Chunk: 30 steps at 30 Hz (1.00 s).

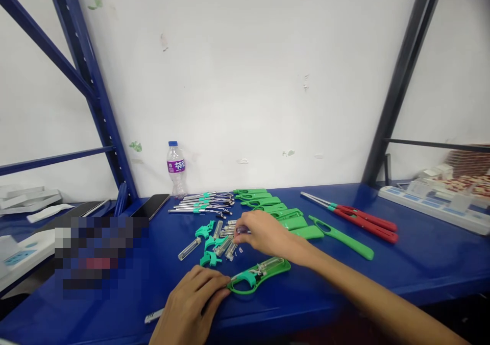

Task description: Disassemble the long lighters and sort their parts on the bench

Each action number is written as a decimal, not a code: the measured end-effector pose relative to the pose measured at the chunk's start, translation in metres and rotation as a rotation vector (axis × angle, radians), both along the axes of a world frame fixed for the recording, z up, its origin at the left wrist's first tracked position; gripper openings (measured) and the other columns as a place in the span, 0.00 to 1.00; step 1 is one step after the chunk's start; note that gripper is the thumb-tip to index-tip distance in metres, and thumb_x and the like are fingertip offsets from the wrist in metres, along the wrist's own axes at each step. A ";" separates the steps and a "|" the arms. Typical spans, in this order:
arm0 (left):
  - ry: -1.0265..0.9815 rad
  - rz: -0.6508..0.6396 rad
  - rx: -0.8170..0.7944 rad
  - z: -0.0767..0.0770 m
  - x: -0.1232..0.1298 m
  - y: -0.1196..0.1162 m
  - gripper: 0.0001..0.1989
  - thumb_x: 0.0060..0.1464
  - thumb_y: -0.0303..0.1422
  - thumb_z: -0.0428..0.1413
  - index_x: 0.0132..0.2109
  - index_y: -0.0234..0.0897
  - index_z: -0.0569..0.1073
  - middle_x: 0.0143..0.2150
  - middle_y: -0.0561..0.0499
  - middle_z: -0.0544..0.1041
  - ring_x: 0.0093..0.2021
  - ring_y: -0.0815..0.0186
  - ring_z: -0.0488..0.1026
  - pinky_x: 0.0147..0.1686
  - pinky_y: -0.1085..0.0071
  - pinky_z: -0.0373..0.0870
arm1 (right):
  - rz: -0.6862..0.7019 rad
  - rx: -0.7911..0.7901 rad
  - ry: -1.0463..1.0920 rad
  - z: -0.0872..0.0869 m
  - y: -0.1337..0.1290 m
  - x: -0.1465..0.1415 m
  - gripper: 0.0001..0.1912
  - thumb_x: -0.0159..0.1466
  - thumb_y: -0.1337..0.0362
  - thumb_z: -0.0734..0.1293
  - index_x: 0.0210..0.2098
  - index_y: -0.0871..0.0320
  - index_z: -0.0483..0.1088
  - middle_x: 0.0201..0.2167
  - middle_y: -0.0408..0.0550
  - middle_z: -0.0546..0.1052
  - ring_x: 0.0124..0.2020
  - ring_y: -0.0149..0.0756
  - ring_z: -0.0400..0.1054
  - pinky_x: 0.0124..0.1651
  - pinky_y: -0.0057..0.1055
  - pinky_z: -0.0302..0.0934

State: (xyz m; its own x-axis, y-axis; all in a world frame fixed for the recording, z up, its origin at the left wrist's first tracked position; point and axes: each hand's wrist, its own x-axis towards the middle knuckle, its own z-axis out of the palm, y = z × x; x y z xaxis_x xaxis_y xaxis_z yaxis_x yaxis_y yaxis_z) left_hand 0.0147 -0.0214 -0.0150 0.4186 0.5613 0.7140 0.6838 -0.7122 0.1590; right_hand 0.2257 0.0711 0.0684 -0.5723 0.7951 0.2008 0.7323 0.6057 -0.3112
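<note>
My left hand (195, 299) is closed on the narrow end of a green lighter shell (285, 268) lying near the table's front edge. Inside that shell sit a teal trigger (250, 277) and a clear fuel tank (271, 265). A metal tube (153, 315) pokes out to the left from beneath the same hand. Over the pile of small parts, my right hand (264, 232) has thumb and fingers pinched together; what they hold is hidden. Close to its fingertips are loose clear fuel tanks (224, 245) and teal triggers (210, 258).
Behind lie several metal lighter tubes with wires (191, 204) and a row of green shells (268, 200). Red lighters (363, 220) and a green shell (348, 243) rest to the right. A bottle (176, 174) and a phone (152, 206) stand back left; power strips (432, 210) flank the table.
</note>
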 end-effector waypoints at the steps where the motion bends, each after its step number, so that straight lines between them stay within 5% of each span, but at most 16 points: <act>1: 0.003 0.001 -0.004 0.001 0.000 -0.001 0.10 0.70 0.36 0.52 0.46 0.44 0.79 0.39 0.54 0.83 0.37 0.69 0.81 0.39 0.76 0.80 | 0.018 -0.025 -0.005 -0.001 0.008 -0.008 0.07 0.66 0.60 0.76 0.33 0.55 0.81 0.30 0.44 0.80 0.33 0.38 0.73 0.30 0.28 0.51; 8: -0.002 0.001 0.021 0.006 0.002 -0.002 0.12 0.71 0.38 0.51 0.45 0.45 0.79 0.37 0.55 0.83 0.35 0.69 0.81 0.38 0.77 0.80 | 0.017 -0.101 0.012 -0.008 0.038 -0.034 0.06 0.63 0.60 0.77 0.33 0.55 0.82 0.26 0.42 0.80 0.28 0.34 0.72 0.29 0.25 0.53; 17: -0.012 0.002 0.005 0.004 0.001 -0.003 0.12 0.71 0.37 0.51 0.45 0.45 0.79 0.38 0.54 0.83 0.36 0.68 0.80 0.37 0.75 0.80 | -0.012 -0.055 0.059 -0.012 0.033 -0.029 0.08 0.65 0.60 0.74 0.33 0.58 0.81 0.22 0.42 0.75 0.26 0.34 0.68 0.28 0.28 0.47; 22: -0.020 -0.018 -0.029 0.002 0.001 -0.003 0.12 0.71 0.37 0.51 0.46 0.44 0.79 0.39 0.53 0.83 0.37 0.67 0.80 0.37 0.75 0.79 | 0.014 0.003 0.102 0.004 0.018 -0.019 0.17 0.71 0.57 0.68 0.28 0.58 0.77 0.22 0.42 0.73 0.25 0.32 0.63 0.29 0.29 0.46; 30: 0.004 -0.012 -0.005 0.000 0.000 0.001 0.10 0.70 0.37 0.53 0.47 0.47 0.80 0.40 0.56 0.84 0.38 0.67 0.78 0.37 0.71 0.78 | 0.095 -0.124 0.469 0.021 -0.043 0.032 0.19 0.78 0.54 0.55 0.46 0.52 0.76 0.43 0.45 0.77 0.43 0.36 0.71 0.46 0.31 0.63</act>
